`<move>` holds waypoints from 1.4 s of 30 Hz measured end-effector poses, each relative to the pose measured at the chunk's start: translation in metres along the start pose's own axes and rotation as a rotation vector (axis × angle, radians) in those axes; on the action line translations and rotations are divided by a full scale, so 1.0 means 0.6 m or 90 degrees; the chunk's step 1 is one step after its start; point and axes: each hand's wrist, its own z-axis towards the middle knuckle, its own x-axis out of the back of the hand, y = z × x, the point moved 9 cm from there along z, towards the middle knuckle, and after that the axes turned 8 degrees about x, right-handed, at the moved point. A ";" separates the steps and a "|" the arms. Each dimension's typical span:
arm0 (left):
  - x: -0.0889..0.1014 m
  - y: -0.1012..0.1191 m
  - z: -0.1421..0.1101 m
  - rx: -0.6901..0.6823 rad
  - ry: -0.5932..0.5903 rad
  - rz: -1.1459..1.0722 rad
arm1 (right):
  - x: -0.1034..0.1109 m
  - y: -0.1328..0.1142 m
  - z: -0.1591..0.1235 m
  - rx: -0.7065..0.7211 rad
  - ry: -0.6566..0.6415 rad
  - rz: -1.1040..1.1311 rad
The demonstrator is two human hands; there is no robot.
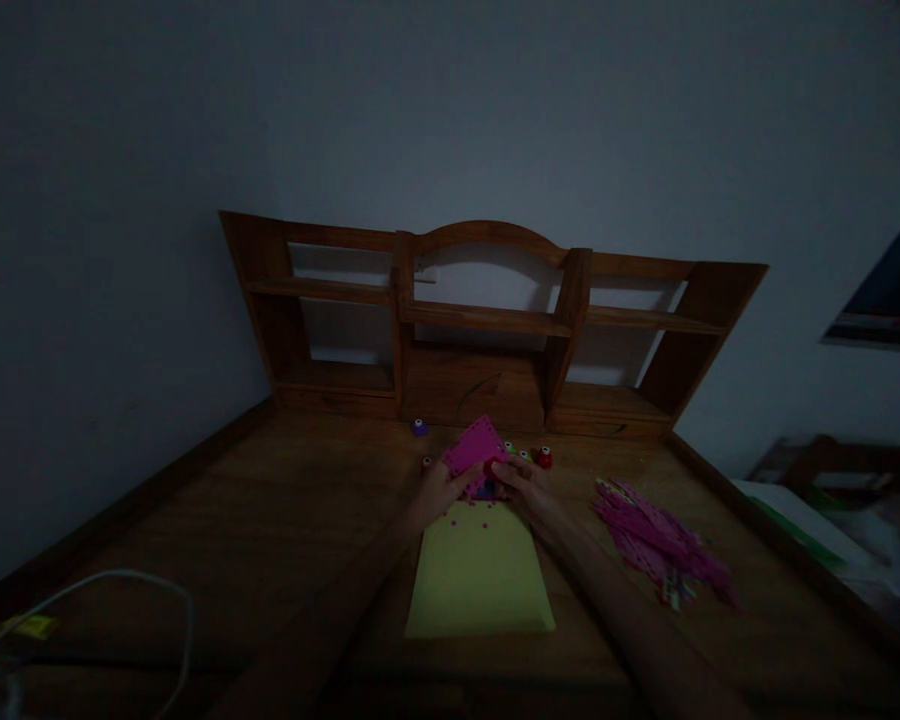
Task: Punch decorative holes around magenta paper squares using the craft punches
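My left hand point(436, 492) is closed on a pink sheet point(476, 443) that has small holes along its edges. In my right hand point(531, 488) is a small red craft punch point(493, 467), pressed against the sheet's near side. Fingers partly hide the punch. Below both hands lies a yellow sheet of paper point(484, 575), with small pink dots point(485, 526) scattered on its far end. Just beyond my right hand stand a green punch point(524, 456) and another red punch point(545, 458). A purple punch point(418, 427) sits farther back on the left.
A heap of pink strips point(656, 535) lies on the wooden desk point(270, 520) to the right. Wooden shelving point(487, 318) borders the back. At the lower left are a white cable point(187, 620) and a yellow item point(34, 627). Raised edges flank the desk.
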 end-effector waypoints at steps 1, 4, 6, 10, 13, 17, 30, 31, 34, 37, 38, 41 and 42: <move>0.001 -0.002 0.000 -0.001 0.005 0.008 | -0.002 -0.003 -0.001 0.002 -0.001 0.003; 0.001 -0.005 0.001 -0.008 0.006 0.017 | -0.008 -0.009 -0.005 -0.001 -0.003 0.007; 0.000 -0.005 0.001 -0.013 0.000 0.020 | -0.011 -0.010 -0.006 -0.004 -0.006 0.007; -0.001 0.003 -0.001 -0.024 -0.002 0.029 | -0.008 -0.007 -0.006 -0.008 0.005 -0.004; -0.002 0.007 -0.002 -0.030 -0.007 0.021 | -0.006 -0.007 -0.006 -0.001 0.010 -0.019; -0.003 0.002 -0.002 -0.007 -0.004 0.015 | -0.005 -0.016 -0.008 0.015 0.021 -0.046; 0.005 0.022 -0.017 0.029 0.006 0.031 | 0.003 -0.006 0.001 0.019 0.045 0.030; 0.006 0.024 -0.019 0.031 0.011 0.034 | 0.003 -0.005 0.000 0.016 0.044 0.034; 0.008 0.027 -0.022 0.037 0.016 0.036 | 0.004 -0.005 -0.002 0.005 0.045 0.042; 0.003 0.029 -0.024 0.037 0.002 0.045 | 0.006 -0.004 -0.003 -0.003 0.052 0.047; 0.002 0.029 -0.024 0.039 -0.001 0.048 | 0.006 -0.002 -0.003 -0.005 0.053 0.049; -0.002 0.026 -0.024 0.049 -0.006 0.050 | 0.006 0.001 -0.001 -0.008 0.054 0.054; -0.003 0.025 -0.024 0.050 -0.008 0.045 | 0.006 0.002 -0.001 -0.007 0.051 0.053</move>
